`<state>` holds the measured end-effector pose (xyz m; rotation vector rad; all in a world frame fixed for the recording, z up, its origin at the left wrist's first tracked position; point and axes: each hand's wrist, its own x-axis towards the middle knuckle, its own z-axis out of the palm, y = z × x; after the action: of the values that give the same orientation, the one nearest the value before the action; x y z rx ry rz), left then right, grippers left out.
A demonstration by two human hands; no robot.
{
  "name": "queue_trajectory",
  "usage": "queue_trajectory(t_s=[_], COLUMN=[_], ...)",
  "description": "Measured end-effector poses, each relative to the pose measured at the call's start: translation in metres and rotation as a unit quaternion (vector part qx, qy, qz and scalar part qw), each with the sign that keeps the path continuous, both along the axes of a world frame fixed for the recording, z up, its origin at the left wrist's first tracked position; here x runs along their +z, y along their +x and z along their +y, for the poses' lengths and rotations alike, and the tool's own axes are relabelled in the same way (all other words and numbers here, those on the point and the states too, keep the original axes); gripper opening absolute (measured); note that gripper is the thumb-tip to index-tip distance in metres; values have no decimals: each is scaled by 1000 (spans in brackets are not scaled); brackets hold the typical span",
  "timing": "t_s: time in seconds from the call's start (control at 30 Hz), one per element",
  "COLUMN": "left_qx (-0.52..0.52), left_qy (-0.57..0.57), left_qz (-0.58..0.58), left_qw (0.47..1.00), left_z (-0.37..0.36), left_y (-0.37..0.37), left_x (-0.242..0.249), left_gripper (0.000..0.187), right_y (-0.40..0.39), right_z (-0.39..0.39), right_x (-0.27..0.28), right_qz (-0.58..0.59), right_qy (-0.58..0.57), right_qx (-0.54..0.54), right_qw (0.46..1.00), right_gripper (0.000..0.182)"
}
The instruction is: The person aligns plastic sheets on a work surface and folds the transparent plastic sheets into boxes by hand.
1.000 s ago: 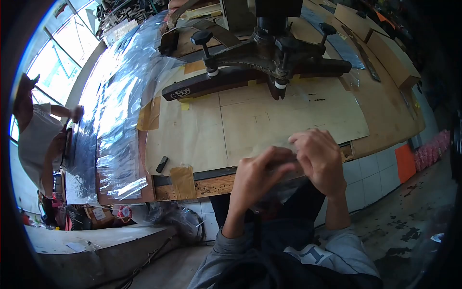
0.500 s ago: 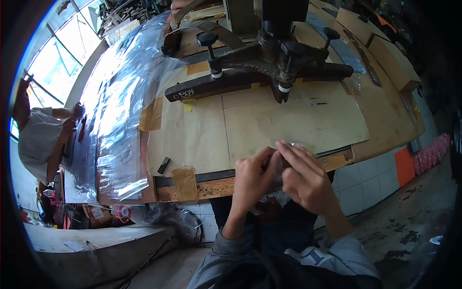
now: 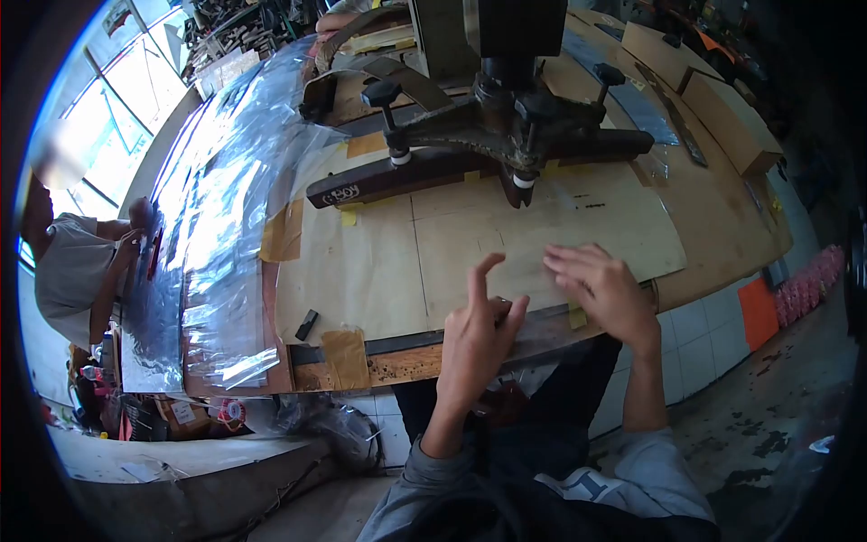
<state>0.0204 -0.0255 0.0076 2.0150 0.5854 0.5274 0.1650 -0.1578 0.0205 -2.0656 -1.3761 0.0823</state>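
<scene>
My left hand point(image 3: 479, 348) is raised over the near edge of the bench, index finger up and bent at its tip. Its thumb stands apart, and the other fingers curl toward the palm, partly hidden. To its right, my right hand point(image 3: 610, 294) hovers over the pale sheet point(image 3: 361, 271), fingers stretched out to the left. Both hands look free of any object. A thin clear film point(image 3: 546, 336) overlaps the bench edge between them. On the sheet are a long dark line and several small marks.
A dark metal press head with a long bar point(image 3: 506, 158) stands over the sheet. A small black block point(image 3: 307, 324) lies at the sheet's left, near brown tape point(image 3: 345, 359). Shiny plastic point(image 3: 226, 181) covers the left side, where another person point(image 3: 77, 280) works. Cardboard boxes point(image 3: 731, 122) stand at right.
My hands were together at the bench edge, fingers meeting. They have parted; the right moved right and up, and the left index finger lifted. The view shifted slightly.
</scene>
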Motion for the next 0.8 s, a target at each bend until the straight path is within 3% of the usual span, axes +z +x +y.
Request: queue_trajectory(t_s=[0.17,0.27,0.53,0.63,0.8], left_qx=[-70,-59,-58,-98,-66], left_qy=[88,136,89,81,125], left_qz=[-43,-54,-154,-166,-137], left_qw=[993,987,982,978,980], left_z=[-1,-9,-56,-69,-67], left_y=[-4,-9,-49,-65,-71], left_x=[-8,-14,-16,-13,-26], left_gripper=[16,16,10,16,13], right_y=[-6,-12,3,11,15], right_z=[-1,3,24,32,39], right_x=[-9,-7,-20,-27,-42], right_qz=[-89,-150,-200,-212,-249], right_qy=[-39,-62,-108,-100,-55], right_qx=[-17,-36,-75,-90,-113], right_qw=[995,986,971,968,960], right_gripper=[34,41,57,61,63])
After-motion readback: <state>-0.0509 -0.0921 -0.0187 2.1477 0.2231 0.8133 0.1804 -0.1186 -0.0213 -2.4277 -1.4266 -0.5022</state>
